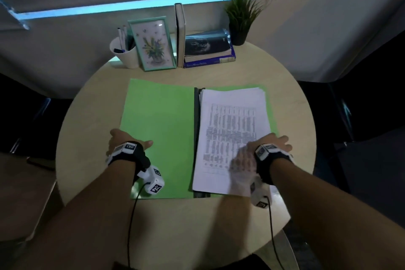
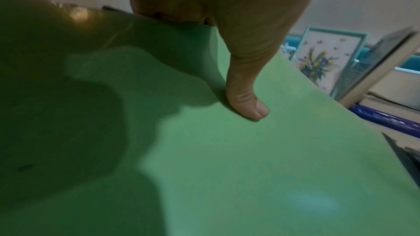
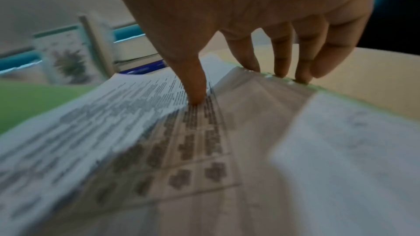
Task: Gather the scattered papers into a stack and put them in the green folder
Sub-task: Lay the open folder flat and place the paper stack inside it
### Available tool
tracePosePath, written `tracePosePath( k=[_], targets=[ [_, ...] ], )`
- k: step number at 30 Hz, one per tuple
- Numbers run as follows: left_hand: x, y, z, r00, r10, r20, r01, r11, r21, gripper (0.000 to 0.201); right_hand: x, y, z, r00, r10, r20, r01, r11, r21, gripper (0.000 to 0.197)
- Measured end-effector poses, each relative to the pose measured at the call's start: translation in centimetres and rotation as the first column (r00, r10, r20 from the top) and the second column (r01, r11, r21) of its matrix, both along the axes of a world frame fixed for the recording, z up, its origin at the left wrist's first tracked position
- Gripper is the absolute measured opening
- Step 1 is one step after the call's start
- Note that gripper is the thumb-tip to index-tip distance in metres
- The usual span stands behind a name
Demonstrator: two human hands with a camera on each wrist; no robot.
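Note:
The green folder [image 1: 157, 116] lies open on the round table. A stack of printed papers [image 1: 232, 120] sits on its right half, next to the dark spine. My left hand [image 1: 129, 140] pinches the left flap at its outer edge, with the thumb [image 2: 247, 100] on top of the flap [image 2: 250, 168] and the fingers hidden beneath it. My right hand [image 1: 274, 141] rests on the papers [image 3: 136, 132] near their right edge. Its thumb [image 3: 195, 85] presses on the top sheet, and its fingertips [image 3: 281, 71] touch the stack's right edge.
At the table's far side stand a white pen cup [image 1: 125, 50], a framed flower picture [image 1: 152, 44], an upright book [image 1: 180, 35], stacked books [image 1: 208, 50] and a potted plant [image 1: 241, 17]. Bare tabletop [image 1: 219, 226] lies in front of the folder.

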State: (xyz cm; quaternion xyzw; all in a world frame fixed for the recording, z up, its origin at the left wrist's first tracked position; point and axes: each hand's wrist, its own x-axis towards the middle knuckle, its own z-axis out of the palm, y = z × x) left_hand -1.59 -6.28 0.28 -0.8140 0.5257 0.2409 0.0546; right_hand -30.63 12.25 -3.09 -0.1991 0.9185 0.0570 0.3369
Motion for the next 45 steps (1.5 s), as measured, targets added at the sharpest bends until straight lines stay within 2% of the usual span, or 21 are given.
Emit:
tracePosePath(
  k=[4, 8, 15, 20, 22, 23, 24, 25, 27, 29, 31, 34, 35, 36, 41, 45],
  targets=[
    [4.6, -2.1, 2.8, 1.000, -0.009, -0.018, 0.007, 0.990, -0.141, 0.126, 5.4, -2.3, 0.0, 0.994, -0.030, -0.102, 0.018, 0.993, -0.118, 0.077],
    [7.8, -4.3, 3.9, 1.000, -0.008, 0.014, 0.011, 0.970, -0.242, 0.117, 9.2, -3.5, -0.7, 0.985, 0.053, -0.163, -0.084, 0.978, -0.189, 0.075],
    [7.8, -4.3, 5.0, 0.991, -0.137, -0.002, 0.130, 0.944, -0.303, 0.103, 9.4, -4.9, -0.9, 0.972, 0.080, -0.220, -0.154, 0.926, -0.344, 0.065],
    [7.5, -4.3, 5.9, 0.984, -0.178, -0.020, 0.163, 0.935, -0.314, 0.094, 9.6, -5.2, -0.9, 0.983, -0.035, -0.179, -0.048, 0.896, -0.441, 0.062],
    [7.3, -4.4, 6.4, 0.979, -0.201, -0.022, 0.184, 0.933, -0.309, 0.082, 10.0, -4.6, -1.0, 0.977, -0.002, -0.212, -0.102, 0.872, -0.479, 0.064],
    [7.2, -4.4, 6.8, 0.975, -0.221, -0.013, 0.207, 0.931, -0.301, 0.074, 10.2, -4.1, -1.3, 0.968, 0.088, -0.237, -0.193, 0.863, -0.467, 0.071],
    [7.2, -4.5, 7.2, 0.970, -0.242, 0.001, 0.232, 0.928, -0.291, 0.066, 10.6, -3.6, -1.4, 0.937, 0.234, -0.261, -0.329, 0.843, -0.425, 0.079],
    [7.1, -4.5, 7.7, 0.965, -0.261, 0.014, 0.255, 0.926, -0.278, 0.061, 11.1, -2.9, -1.6, 0.874, 0.401, -0.274, -0.480, 0.797, -0.365, 0.088],
    [6.7, -4.6, 8.6, 0.954, -0.297, 0.029, 0.294, 0.919, -0.261, 0.055, 12.1, -2.1, -1.9, 0.717, 0.648, -0.257, -0.697, 0.668, -0.259, 0.102],
    [5.9, -4.5, 9.5, 0.945, -0.324, 0.041, 0.323, 0.913, -0.250, 0.054, 13.1, -2.5, -1.7, 0.621, 0.745, -0.242, -0.783, 0.581, -0.222, 0.106],
    [4.9, -4.3, 10.2, 0.932, -0.360, 0.044, 0.359, 0.900, -0.247, 0.054, 14.5, -4.0, -0.8, 0.516, 0.812, -0.273, -0.854, 0.463, -0.237, 0.101],
    [3.4, -4.0, 10.8, 0.911, -0.409, 0.048, 0.407, 0.875, -0.262, 0.052, 18.0, -7.0, 0.5, 0.225, 0.905, -0.360, -0.964, 0.153, -0.218, 0.085],
    [3.1, -4.0, 10.8, 0.905, -0.423, 0.049, 0.421, 0.869, -0.261, 0.052, 19.2, -7.9, 0.7, 0.134, 0.918, -0.372, -0.981, 0.068, -0.184, 0.082],
    [2.8, -3.9, 10.9, 0.898, -0.437, 0.052, 0.434, 0.862, -0.260, 0.054, 20.1, -8.7, 1.0, 0.074, 0.922, -0.380, -0.988, 0.017, -0.151, 0.081],
    [2.4, -4.2, 11.0, 0.884, -0.464, 0.063, 0.462, 0.844, -0.273, 0.052, 21.1, -9.4, 2.1, -0.080, 0.908, -0.411, -0.987, -0.129, -0.094, 0.067],
    [2.8, -4.4, 11.0, 0.884, -0.464, 0.057, 0.461, 0.844, -0.275, 0.050, 20.8, -8.9, 1.4, -0.089, 0.933, -0.350, -0.988, -0.128, -0.091, 0.074]
  ],
)
